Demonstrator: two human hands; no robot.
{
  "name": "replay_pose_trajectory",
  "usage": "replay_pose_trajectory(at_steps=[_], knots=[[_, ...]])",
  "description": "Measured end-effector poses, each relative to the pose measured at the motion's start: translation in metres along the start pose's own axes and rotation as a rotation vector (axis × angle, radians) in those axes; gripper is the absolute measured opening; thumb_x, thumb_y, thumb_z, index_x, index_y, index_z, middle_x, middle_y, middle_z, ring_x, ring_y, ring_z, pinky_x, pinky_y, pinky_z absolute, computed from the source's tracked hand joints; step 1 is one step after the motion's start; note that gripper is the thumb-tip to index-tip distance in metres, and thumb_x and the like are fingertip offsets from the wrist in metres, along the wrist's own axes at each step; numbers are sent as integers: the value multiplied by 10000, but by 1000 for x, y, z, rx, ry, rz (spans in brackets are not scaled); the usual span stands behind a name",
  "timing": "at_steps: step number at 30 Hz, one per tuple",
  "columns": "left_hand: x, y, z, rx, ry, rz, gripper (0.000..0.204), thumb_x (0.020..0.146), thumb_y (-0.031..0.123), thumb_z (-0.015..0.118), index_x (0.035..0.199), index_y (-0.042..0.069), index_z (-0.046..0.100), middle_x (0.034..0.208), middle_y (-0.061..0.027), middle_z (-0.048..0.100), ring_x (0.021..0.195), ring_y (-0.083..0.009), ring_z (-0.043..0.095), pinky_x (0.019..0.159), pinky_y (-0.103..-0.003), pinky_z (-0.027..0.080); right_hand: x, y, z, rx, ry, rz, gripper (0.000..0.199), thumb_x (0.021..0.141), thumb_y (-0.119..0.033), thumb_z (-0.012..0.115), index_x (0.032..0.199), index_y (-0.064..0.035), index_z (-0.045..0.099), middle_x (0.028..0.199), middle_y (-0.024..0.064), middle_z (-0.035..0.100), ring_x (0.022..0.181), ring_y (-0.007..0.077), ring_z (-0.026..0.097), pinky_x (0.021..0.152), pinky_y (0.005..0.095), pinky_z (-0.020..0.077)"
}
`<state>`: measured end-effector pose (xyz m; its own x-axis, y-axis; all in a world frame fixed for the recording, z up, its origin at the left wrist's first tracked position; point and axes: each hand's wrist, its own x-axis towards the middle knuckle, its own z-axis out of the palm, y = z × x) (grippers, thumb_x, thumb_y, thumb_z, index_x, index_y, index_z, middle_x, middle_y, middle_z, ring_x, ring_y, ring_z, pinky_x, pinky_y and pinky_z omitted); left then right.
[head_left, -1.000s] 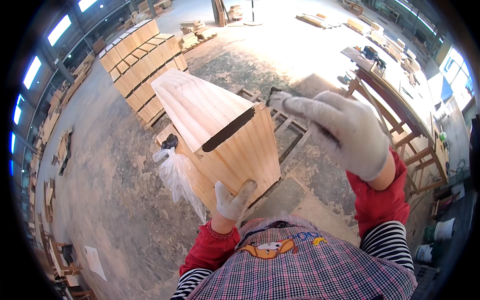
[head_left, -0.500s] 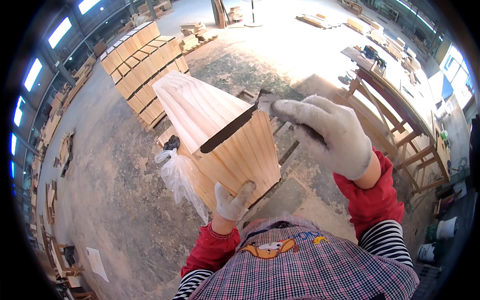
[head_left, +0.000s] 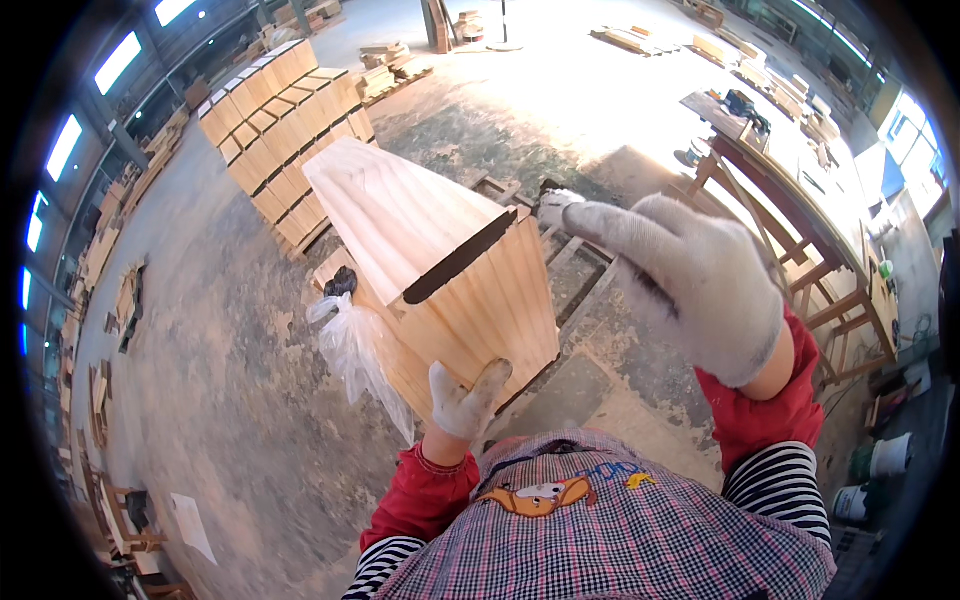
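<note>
Two gloved hands are busy with one tall wooden box [head_left: 440, 270] of pale planks, which stands tilted on the dusty concrete floor [head_left: 220, 380] just in front of the person. The box has a dark slot cut along its upper edge, and its long face leans away toward the stacks behind.

The left hand [head_left: 465, 400], in a white knit glove, grips the lower near corner of the box; the fingers are bent around the edge and press on the wood, so this hand is closed on it. The right hand [head_left: 690, 275] is raised in the air beside the box, not touching it. Its fingers are stretched out toward the upper corner, and a dark thin thing shows under the palm, but I cannot tell whether the hand really holds it or what it is.

A clear plastic bag [head_left: 355, 345] hangs or lies against the left side of the box, touching it. Under and behind the box lies a wooden pallet [head_left: 570, 260]. Further back stands a stack of similar wooden boxes [head_left: 280, 110], well apart. On the right side is a long wooden workbench [head_left: 800, 190] with tools on it. The person wears red sleeves and a checked apron [head_left: 600, 540].
</note>
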<state>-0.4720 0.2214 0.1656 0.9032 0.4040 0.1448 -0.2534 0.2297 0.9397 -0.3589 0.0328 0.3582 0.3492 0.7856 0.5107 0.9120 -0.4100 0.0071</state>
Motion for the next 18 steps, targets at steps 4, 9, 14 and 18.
replay_pose_trajectory(at_steps=[4,9,14,18], knots=[[5,-2,-1,78,-54,-7,197,832,15,612,1014,-59,622,916,-84,664,813,-121,628,683,-257,508,-8,-27,25,340,-30,-24,450,806,-42,568,1256,-52,540,667,49,511,511,151,523,459,285,450],[11,-6,-1,15,-138,102,195,847,37,608,1025,-43,615,936,-73,662,844,-117,621,702,-257,506,-5,-59,46,489,-2,-10,490,775,-25,581,1261,-28,526,700,65,526,522,164,551,448,286,447],[13,-12,5,31,-101,174,193,850,62,617,1022,-25,618,938,-66,666,851,-119,621,705,-260,506,-1,-76,56,508,72,39,490,751,-24,610,1236,-32,542,747,85,552,554,203,586,485,302,478],[17,-8,1,118,-186,157,191,853,87,625,1015,-15,622,930,-61,669,847,-120,620,702,-262,506,0,-82,69,475,148,73,476,752,-26,617,1224,-33,552,756,91,558,564,218,593,495,307,487]])
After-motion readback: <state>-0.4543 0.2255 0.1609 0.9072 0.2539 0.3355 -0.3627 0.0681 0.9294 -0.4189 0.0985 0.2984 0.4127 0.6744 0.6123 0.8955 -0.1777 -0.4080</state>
